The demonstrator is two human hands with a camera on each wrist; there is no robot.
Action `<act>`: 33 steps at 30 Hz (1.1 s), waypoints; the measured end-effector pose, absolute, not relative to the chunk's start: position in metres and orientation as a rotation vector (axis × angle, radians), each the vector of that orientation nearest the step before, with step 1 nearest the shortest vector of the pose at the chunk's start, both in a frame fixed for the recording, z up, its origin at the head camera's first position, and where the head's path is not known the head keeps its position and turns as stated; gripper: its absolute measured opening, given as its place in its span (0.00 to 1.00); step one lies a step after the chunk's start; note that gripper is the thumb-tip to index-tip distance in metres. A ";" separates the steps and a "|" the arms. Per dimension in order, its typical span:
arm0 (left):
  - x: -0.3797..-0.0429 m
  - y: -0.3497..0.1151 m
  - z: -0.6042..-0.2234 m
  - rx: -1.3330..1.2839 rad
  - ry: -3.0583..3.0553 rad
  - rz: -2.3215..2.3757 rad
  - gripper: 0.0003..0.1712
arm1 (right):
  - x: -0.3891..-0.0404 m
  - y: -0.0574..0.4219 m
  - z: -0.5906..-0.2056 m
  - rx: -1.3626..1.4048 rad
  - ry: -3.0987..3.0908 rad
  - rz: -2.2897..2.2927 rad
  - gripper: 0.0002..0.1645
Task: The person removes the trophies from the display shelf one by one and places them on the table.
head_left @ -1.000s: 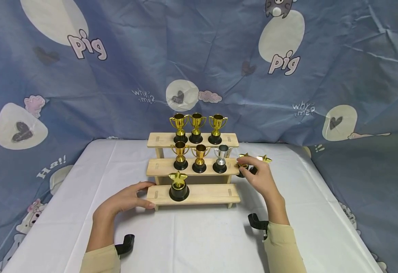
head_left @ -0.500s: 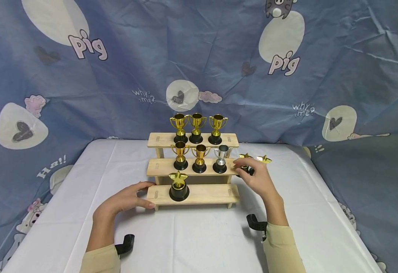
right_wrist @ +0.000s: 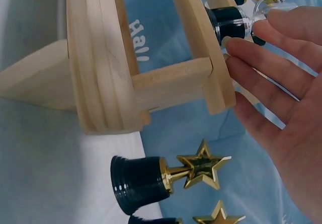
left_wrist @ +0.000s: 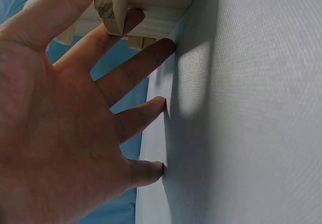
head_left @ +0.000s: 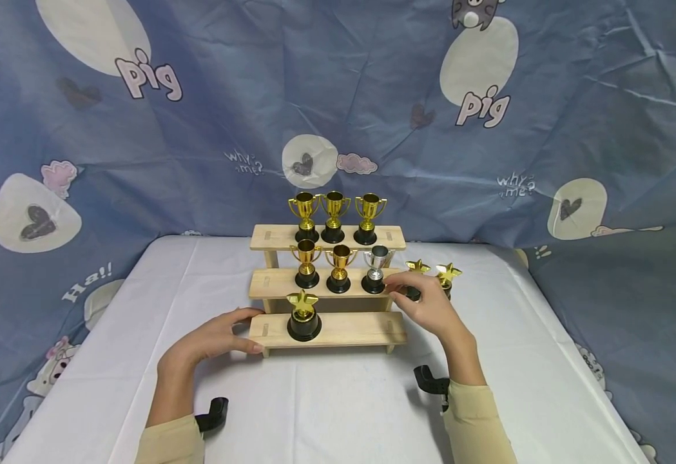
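In the head view, a three-step wooden display stand (head_left: 349,328) stands on a white-covered table. My left hand (head_left: 216,338) rests at the left end of its lowest step, thumb in front and fingers spread straight behind. A silver trophy cup (head_left: 377,261) stands at the right end of the middle step. My right hand (head_left: 424,299) is beside it, with nearly straight fingertips right at its black base (right_wrist: 229,22) in the right wrist view. Two gold trophy cups (head_left: 340,258) share that step. A gold star trophy (head_left: 304,319) stands on the lowest step.
Three gold cups (head_left: 334,209) stand on the top step. Two more star trophies (head_left: 446,274) stand on the table to the right of the stand, one partly hidden behind my right hand. A blue printed cloth (head_left: 338,96) hangs behind the table (head_left: 338,406).
My right hand has moved left, away from the star trophies beside the stand, to the silver cup. Those star trophies show more now. My left hand has stayed in place.
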State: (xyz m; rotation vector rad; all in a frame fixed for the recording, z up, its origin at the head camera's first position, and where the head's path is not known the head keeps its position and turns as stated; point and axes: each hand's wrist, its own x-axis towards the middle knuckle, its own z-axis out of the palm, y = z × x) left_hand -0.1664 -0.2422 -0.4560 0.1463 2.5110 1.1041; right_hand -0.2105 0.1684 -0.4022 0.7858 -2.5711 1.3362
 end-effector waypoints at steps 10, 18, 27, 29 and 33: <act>-0.166 -0.243 -0.456 0.150 2.502 1.117 0.47 | -0.217 0.168 -0.414 0.876 -2.566 1.328 0.16; -0.167 -0.243 -0.455 0.160 2.507 1.115 0.47 | -0.214 0.162 -0.414 0.938 -2.539 1.333 0.16; -0.166 -0.243 -0.455 0.156 2.500 1.122 0.48 | -0.211 0.151 -0.414 0.967 -2.561 1.329 0.17; -0.166 -0.244 -0.455 0.156 2.500 1.122 0.48 | -0.211 0.149 -0.413 0.978 -2.563 1.323 0.17; -0.166 -0.243 -0.454 0.158 2.501 1.122 0.48 | -0.209 0.145 -0.413 1.001 -2.556 1.305 0.17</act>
